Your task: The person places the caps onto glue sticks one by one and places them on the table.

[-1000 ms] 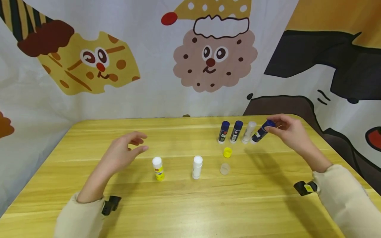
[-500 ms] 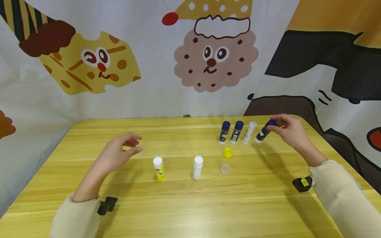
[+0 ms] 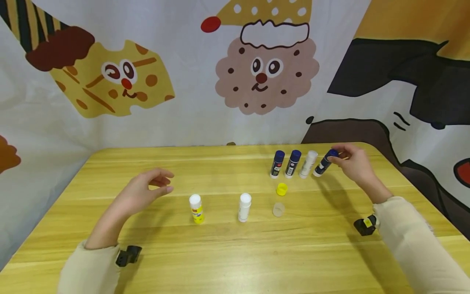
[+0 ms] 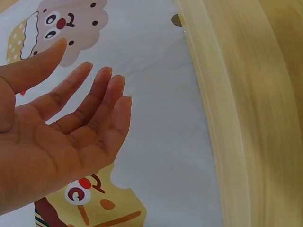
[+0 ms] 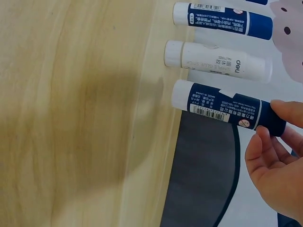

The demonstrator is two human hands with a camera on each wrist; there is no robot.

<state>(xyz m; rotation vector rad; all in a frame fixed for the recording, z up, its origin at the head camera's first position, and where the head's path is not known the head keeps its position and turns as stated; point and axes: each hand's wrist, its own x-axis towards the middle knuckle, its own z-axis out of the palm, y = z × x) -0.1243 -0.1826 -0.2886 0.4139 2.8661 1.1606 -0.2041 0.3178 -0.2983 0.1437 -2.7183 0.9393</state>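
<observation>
My right hand (image 3: 353,164) pinches the cap end of a dark blue glue stick (image 3: 322,165) between thumb and fingers. The stick tilts with its white base down, just right of a white glue stick (image 3: 308,165); whether the base touches the table is unclear. In the right wrist view, the label and barcode of the held glue stick (image 5: 222,106) show. Two more blue glue sticks stand upright farther left in that row, one of them (image 3: 292,164) beside the white one. My left hand (image 3: 137,194) hovers empty over the table's left side, fingers loosely curved.
A yellow glue stick with a white cap (image 3: 196,209) and another white glue stick (image 3: 244,208) stand nearer the front. Between them and the back row lie a yellow cap (image 3: 281,189) and a translucent cap (image 3: 278,209). A printed curtain (image 3: 191,122) hangs behind the table (image 3: 220,257).
The held blue glue stick has shifted slightly right, away from the white one beside it, in my right hand. My left hand has drifted a little left.
</observation>
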